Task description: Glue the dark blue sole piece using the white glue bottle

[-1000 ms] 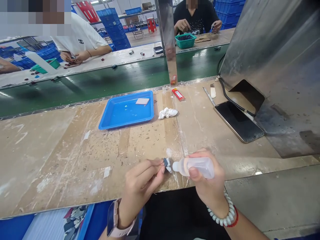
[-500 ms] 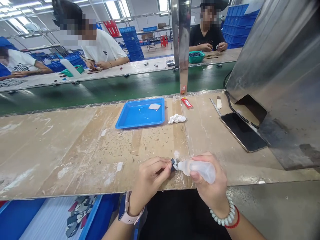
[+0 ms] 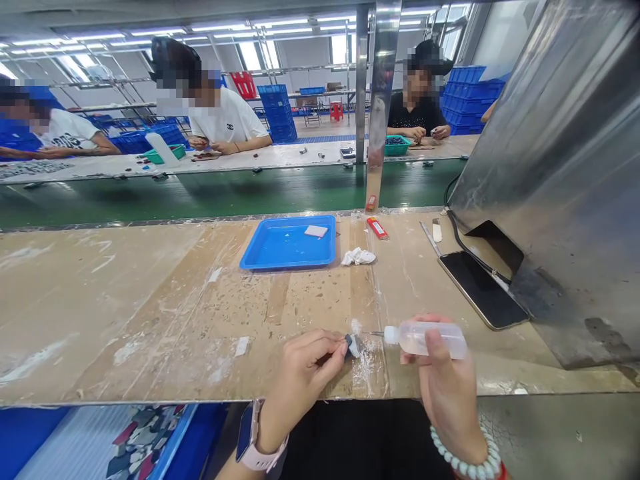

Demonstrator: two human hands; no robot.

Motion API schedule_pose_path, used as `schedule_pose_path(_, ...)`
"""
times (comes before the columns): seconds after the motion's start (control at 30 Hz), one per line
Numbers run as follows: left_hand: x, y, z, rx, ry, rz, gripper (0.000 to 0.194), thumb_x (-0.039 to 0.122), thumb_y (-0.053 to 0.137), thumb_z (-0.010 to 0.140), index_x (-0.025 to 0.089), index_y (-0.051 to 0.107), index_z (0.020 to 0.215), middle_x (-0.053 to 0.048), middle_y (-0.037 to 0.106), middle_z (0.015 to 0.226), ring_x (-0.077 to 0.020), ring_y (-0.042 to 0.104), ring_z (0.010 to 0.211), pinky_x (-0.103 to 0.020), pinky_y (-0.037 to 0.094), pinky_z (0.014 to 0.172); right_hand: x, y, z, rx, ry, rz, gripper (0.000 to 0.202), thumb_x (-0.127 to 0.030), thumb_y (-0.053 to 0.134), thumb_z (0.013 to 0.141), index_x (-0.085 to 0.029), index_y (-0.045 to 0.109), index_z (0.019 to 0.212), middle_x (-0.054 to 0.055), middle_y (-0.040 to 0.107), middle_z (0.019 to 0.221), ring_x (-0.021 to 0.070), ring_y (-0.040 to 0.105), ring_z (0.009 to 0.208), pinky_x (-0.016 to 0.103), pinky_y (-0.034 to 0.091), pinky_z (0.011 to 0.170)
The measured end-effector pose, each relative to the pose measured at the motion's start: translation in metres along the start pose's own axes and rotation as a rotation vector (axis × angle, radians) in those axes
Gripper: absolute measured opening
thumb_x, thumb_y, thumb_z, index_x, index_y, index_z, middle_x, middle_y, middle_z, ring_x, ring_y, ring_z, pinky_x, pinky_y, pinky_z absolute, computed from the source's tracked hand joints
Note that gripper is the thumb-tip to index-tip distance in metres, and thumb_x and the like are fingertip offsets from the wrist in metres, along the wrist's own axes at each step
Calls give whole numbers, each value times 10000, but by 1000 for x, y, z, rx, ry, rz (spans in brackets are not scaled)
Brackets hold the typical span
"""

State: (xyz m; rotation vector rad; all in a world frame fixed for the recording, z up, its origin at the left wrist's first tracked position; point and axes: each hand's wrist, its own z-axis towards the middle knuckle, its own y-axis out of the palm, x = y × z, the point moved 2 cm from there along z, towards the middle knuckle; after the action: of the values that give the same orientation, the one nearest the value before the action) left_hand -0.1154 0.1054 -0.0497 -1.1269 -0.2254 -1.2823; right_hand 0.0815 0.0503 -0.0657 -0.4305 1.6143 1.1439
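Left-hand grip (image 3: 310, 363) pinched a small grey piece (image 3: 353, 346) over the tabletop (image 3: 165, 320), the right-hand grip (image 3: 447, 383) clasped a needle-tipped bottle (image 3: 416, 338) just beside it, and a co-worker's white shirt (image 3: 215, 123) bore interlocked Cs (image 3: 230, 126).

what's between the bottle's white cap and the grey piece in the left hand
In the head view, a thin needle extends from the white cap toward the grey piece; past its tip, a narrow strip of bench shows.

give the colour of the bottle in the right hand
The bottle is translucent white, seen best in the head view.
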Motion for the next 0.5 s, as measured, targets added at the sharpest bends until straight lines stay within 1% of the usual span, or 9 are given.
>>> schedule_pose_path(0.07,-1,0,0,2,-12,-8,238,201,589,973,191,721,775,-50,763,809,-184,742,758,-264,590,680,0,-4,0,4,33,67,336,-426,806,818,-200,623,986,29,641,967,112,611,687,204,524,564)
schedule_pose_path(0.1,-1,1,1,4,-25,-9,242,197,588,973,190,718,770,-45,760,801,-180,740,753,-258,587,674,0,-6,-1,7,19,66,336,-403,819,808,-209,623,999,32,632,997,125,623,748,208,540,593)
schedule_pose_path(0.2,0,1,2,9,-68,9,250,191,573,983,189,718,779,-38,753,800,-170,731,741,-247,579,653,2,-13,-6,14,-65,-48,381,-338,851,773,-231,611,1048,63,611,1130,214,626,1030,301,596,766)
schedule_pose_path(0.23,1,0,2,7,-79,20,254,197,562,993,188,720,795,-41,753,811,-171,728,744,-249,579,653,3,-15,-7,24,-86,-101,407,-331,864,754,-231,609,1055,74,605,1170,240,604,1109,340,593,832)
schedule_pose_path(0.27,2,0,2,2,-87,32,259,206,546,1004,188,723,815,-45,753,825,-172,727,751,-253,582,658,4,-17,-8,38,-98,-152,438,-327,882,726,-228,610,1055,80,605,1190,256,593,1146,362,582,876)
schedule_pose_path(0.33,6,1,0,-13,-86,63,269,224,515,1024,190,724,859,-53,752,860,-180,723,790,-268,590,692,5,-21,-5,70,-90,-211,471,-318,909,682,-223,600,1025,79,625,1191,259,612,1138,358,570,894)
schedule_pose_path(0.4,10,1,-4,-33,-64,103,264,236,494,1035,197,724,912,-57,748,895,-190,715,849,-293,599,747,4,-24,0,79,-70,-212,466,-321,922,663,-220,559,937,58,664,1104,237,659,1044,316,572,838)
schedule_pose_path(0.43,12,2,-7,-44,-46,126,250,245,492,1037,201,724,954,-60,746,927,-198,709,887,-308,602,774,2,-26,3,76,-57,-205,460,-342,914,676,-221,537,910,42,679,1032,222,679,971,293,572,790)
schedule_pose_path(0.5,16,4,-14,-62,-10,184,208,292,525,1030,210,711,1074,-69,741,1005,-226,690,972,-351,605,823,1,-28,8,62,-19,-180,413,-436,839,773,-226,521,932,23,688,921,196,689,837,271,563,712)
